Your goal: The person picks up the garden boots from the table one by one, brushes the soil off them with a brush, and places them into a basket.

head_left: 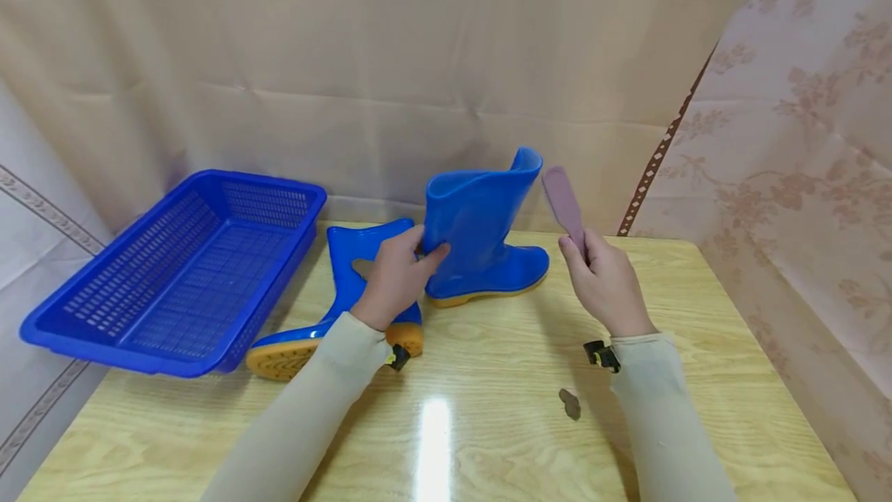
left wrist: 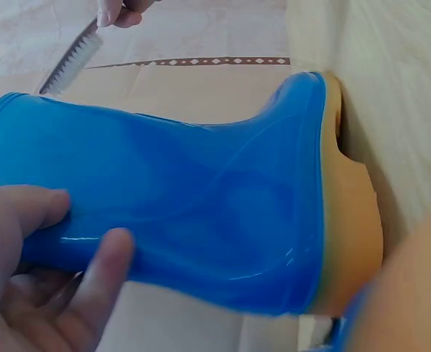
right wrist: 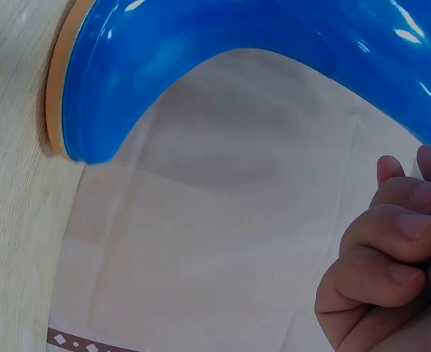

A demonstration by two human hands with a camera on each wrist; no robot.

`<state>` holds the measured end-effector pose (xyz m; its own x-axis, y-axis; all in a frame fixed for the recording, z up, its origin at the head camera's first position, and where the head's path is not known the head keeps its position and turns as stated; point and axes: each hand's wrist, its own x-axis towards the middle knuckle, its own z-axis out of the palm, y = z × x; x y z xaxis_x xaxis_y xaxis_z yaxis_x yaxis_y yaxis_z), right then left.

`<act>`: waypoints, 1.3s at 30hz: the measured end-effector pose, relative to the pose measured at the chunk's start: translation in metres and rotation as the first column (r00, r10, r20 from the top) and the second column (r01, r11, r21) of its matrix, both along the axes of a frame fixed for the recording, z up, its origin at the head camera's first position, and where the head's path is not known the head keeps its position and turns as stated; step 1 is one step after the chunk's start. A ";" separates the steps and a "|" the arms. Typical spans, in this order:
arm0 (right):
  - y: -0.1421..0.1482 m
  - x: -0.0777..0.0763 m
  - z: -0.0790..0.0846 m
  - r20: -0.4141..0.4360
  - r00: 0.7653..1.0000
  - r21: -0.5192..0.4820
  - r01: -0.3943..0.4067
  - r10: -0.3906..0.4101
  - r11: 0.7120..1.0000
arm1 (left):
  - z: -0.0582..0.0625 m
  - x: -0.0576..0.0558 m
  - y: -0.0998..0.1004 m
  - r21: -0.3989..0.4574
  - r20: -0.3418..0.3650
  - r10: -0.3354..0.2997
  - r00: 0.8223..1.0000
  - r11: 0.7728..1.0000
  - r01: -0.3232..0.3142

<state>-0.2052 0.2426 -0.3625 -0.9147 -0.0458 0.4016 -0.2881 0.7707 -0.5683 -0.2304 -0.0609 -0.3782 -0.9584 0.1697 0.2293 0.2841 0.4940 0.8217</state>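
A blue rubber boot (head_left: 481,223) with a yellow sole stands upright on the table, its toe pointing right. My left hand (head_left: 392,279) grips the back edge of its shaft, the thumb on the near side. In my right hand (head_left: 612,285) is a brush (head_left: 563,200) with a mauve back, held up beside the boot's opening. White bristles on the brush (left wrist: 75,64) show in the left wrist view, close to the shaft's top. Curled right-hand fingers (right wrist: 380,279) show in the right wrist view, but the brush is mostly hidden there.
A second blue boot (head_left: 344,258) lies on its side at the left, a brown patch (head_left: 362,267) on its shaft. Further left stands a blue plastic basket (head_left: 275,183). A brown flat piece (head_left: 569,404) lies on the wood-grain table (head_left: 502,440). Curtains hang behind.
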 end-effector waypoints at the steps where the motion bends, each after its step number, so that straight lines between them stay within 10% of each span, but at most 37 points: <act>1: 0.000 0.000 0.000 0.000 1.000 0.002 0.004 -0.004 1.000 | 0.002 -0.001 0.002 0.012 -0.026 0.019 0.999 1.000 -0.019; 14: 0.004 -0.002 0.003 -0.019 1.000 0.000 0.001 -0.001 1.000 | 0.038 0.003 -0.014 0.054 -0.228 0.171 0.959 0.985 -0.163; 23: 0.001 -0.002 0.002 0.000 1.000 -0.001 -0.006 0.006 1.000 | 0.072 0.013 -0.065 0.091 -0.365 0.294 0.883 0.956 -0.280; 33: 0.005 -0.004 -0.003 0.044 0.999 0.002 0.004 -0.004 1.000 | 0.105 0.029 -0.128 0.075 -0.343 0.469 0.814 0.877 -0.474; 39: 0.005 -0.006 -0.003 0.053 0.999 0.009 -0.001 0.001 1.000 | 0.114 0.031 -0.169 0.053 -0.351 0.610 0.710 0.770 -0.636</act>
<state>-0.2113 0.2478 -0.3654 -0.9346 -0.0502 0.3523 -0.2588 0.7753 -0.5762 -0.1994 -0.2304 -0.2638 -0.7192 -0.4114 0.5599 0.1363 0.7066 0.6944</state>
